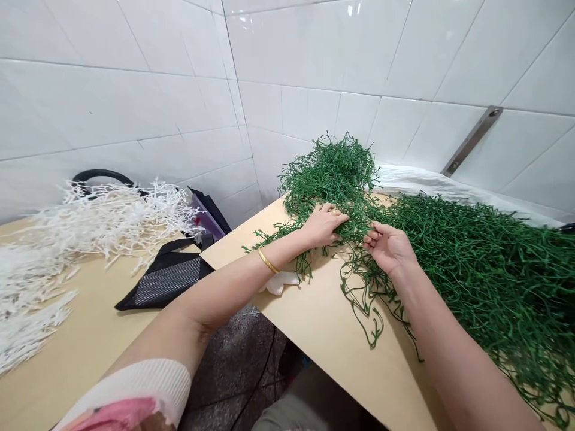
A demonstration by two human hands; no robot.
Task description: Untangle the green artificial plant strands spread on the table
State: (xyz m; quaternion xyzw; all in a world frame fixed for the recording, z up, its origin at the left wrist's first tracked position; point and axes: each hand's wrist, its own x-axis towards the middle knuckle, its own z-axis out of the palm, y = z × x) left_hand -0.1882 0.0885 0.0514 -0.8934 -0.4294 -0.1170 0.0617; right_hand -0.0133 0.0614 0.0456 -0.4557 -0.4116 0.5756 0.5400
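A big tangle of green plastic branching stems (471, 263) covers the right side of a light wooden table (323, 335), with a taller mound (332, 170) at the back. My left hand (323, 224), with a ring and a gold bangle at the wrist, lies on the tangle with its fingers curled into the strands. My right hand (389, 245) is palm up beside it, fingertips pinched on green strands. A few loose green stems (363, 305) trail over the table below my hands.
A second wooden table (81, 347) at left carries a heap of white plastic stems (90, 224) and a black bag (168, 275). A white scrap (281, 281) lies by my left wrist. White tiled walls close in behind; a gap of dark floor (245, 359) separates the tables.
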